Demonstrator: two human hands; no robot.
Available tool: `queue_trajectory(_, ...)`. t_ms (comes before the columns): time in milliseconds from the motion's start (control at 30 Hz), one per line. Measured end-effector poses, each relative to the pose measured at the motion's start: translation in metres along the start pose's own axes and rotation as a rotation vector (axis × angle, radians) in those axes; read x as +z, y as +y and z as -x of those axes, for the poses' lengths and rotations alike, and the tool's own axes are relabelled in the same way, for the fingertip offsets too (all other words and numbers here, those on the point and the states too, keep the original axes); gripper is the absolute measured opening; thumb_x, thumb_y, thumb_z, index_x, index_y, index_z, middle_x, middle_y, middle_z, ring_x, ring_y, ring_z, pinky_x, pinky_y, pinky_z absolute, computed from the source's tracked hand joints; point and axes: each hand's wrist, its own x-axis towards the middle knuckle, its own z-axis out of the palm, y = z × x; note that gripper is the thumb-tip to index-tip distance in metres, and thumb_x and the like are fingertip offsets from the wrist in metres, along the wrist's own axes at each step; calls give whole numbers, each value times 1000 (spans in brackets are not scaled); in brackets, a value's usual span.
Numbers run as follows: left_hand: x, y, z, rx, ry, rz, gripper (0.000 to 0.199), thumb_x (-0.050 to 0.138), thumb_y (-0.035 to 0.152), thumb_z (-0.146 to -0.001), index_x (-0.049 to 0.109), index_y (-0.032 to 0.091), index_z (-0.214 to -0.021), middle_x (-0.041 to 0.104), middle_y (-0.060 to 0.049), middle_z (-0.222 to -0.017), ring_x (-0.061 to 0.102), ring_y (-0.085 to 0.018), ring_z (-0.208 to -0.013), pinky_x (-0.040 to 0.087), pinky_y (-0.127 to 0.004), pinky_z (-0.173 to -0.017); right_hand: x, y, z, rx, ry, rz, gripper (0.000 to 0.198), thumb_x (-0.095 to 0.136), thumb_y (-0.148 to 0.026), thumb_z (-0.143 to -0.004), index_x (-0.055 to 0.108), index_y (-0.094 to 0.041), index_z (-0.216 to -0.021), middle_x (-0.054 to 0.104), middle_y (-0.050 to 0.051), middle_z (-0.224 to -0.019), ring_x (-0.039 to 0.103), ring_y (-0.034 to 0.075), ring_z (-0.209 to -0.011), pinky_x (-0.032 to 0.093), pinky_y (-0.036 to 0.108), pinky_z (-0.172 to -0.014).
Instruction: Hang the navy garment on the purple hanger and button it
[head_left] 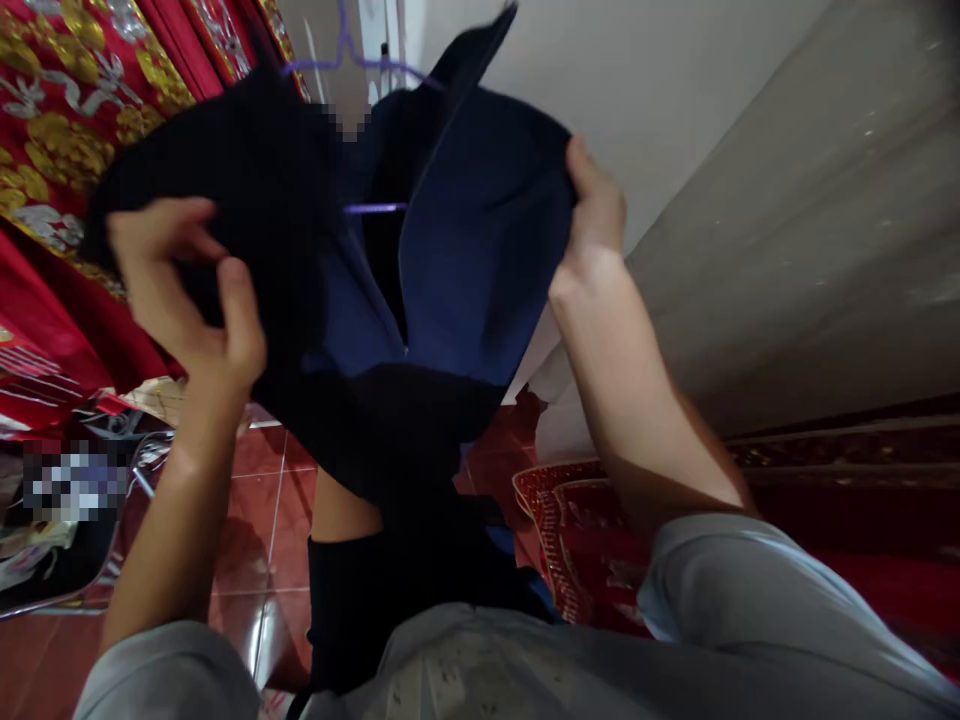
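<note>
A navy and black jacket (465, 250) hangs on a thin purple hanger (375, 66), its collar spread and its front zip open down to mid-chest. Through the neck opening the lower bar of the hanger shows. My right hand (596, 215) grips the jacket at its shoulder on the right, with most fingers hidden behind the cloth. Over the dark left side of the jacket is my left hand (187, 285), slightly blurred, thumb and fingers apart. Whether its fingertips touch the fabric I cannot tell.
Red cloth with gold and silver decoration (75, 120) hangs at the left. A pale wall (645, 90) and a grey, shiny surface (810, 230) rise on the right. Red fabric with beaded trim (555, 540) lies low right. A dark container (82, 560) stands on the red tiles (259, 540).
</note>
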Motion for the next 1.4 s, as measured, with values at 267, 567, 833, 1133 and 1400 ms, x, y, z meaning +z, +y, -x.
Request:
queue_trajectory(267,43,43,66,27,-990,174,44,46,26,-103,53,23,-147,72,-11,-110,70,-24,-92,55,-37,-82,-22,-7,83,53,126,-373,39,56,-64,-89,69,-38,-115,64,-1,-138,44,33,-146,48,60,-107)
queue_trajectory(567,43,80,141,-530,-635,353,11,67,18,-86,57,19,-82,57,1,-74,57,-15,-67,44,-25,-66,-10,7,120,128,807,-277,36,58,-14,-81,61,-24,-116,60,8,-128,58,18,-121,43,42,-110)
queue_trajectory(833,32,130,158,-952,-339,826,59,71,13,-84,48,23,-138,68,-5,-106,70,-17,-94,56,-28,-86,85,4,242,322,-121,-278,13,73,-31,-86,66,-21,-89,65,0,-82,62,13,-73,52,27,-70)
queue_trajectory(1133,39,136,186,-1221,-106,784,28,82,21,-78,72,15,-103,75,-4,-87,73,-15,-78,59,-25,-78,105,23,248,344,0,-248,14,65,-35,-91,63,-22,-97,66,3,-91,65,14,-80,53,27,-70)
queue_trajectory(1400,45,138,194,-1259,-59,771,17,82,24,-79,74,15,-92,74,-3,-87,70,-13,-82,56,-22,-81,92,20,241,198,-135,-135,6,62,-29,-95,63,-23,-95,64,3,-95,64,14,-87,53,27,-75)
